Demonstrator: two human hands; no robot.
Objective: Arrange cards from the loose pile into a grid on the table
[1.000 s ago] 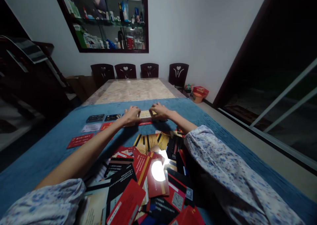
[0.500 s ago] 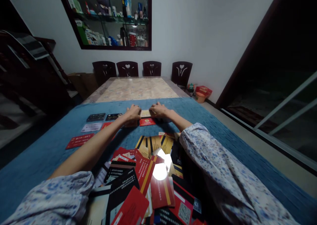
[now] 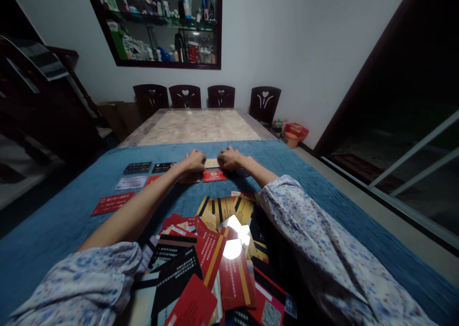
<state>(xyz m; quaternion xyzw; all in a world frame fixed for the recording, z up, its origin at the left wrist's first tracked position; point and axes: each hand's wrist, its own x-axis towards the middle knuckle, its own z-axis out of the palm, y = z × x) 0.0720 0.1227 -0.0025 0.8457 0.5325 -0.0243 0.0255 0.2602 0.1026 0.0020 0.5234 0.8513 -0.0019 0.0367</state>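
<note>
My left hand (image 3: pixel 194 161) and my right hand (image 3: pixel 230 158) are at the far row of cards, fingers curled in at either end of a pale gold card (image 3: pixel 212 163). That card lies flat between them on the blue cloth, its ends covered by my fingertips. Just below it sits a red card (image 3: pixel 214 175) with a gold emblem. Left of my left hand lie a black card (image 3: pixel 163 167), a dark grey card (image 3: pixel 137 168), a white card (image 3: pixel 131 182) and a bigger-looking red card (image 3: pixel 113 203). My left forearm partly hides other cards.
Close to my body is a loose heap of red, black and gold cards (image 3: pixel 208 249), some overlapping, with bright glare in the middle. The blue cloth (image 3: pixel 64 216) covers the near part of the patterned table (image 3: pixel 201 125). Several dark chairs (image 3: pixel 184 96) stand at the far end.
The view has shifted slightly. My left hand has drawn back a little from the pale gold card's left end; my right hand stays at its right end.
</note>
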